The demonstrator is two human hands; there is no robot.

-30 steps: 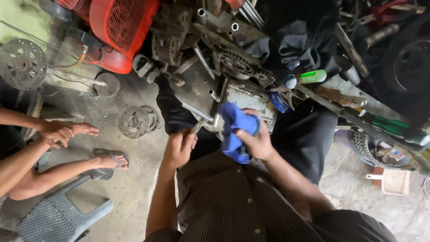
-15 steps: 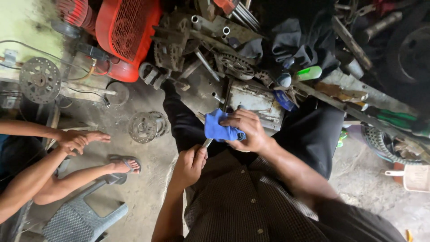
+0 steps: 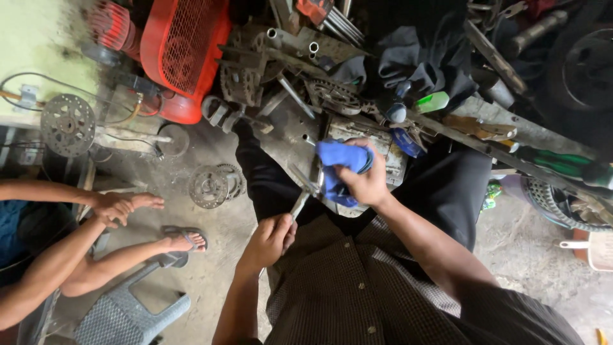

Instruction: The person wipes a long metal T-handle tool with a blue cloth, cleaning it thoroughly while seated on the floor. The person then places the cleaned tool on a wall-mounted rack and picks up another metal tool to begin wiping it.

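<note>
My right hand grips a blue cloth and presses it onto a grey metal engine part on the cluttered workbench. My left hand holds the handle of a slim metal tool whose tip reaches up under the cloth. Both hands work over my lap, above my dark trousers and checked shirt.
A red engine cover and greasy parts fill the bench top. Round metal discs lie on the concrete floor. Another person sits at the left, hand on knee, sandalled foot out, beside a grey plastic stool. Green-handled tools lie at the right.
The view shifted slightly. My right hand with the blue cloth stays on the engine part, rubbing; my left hand has dropped a little lower with the tool.
</note>
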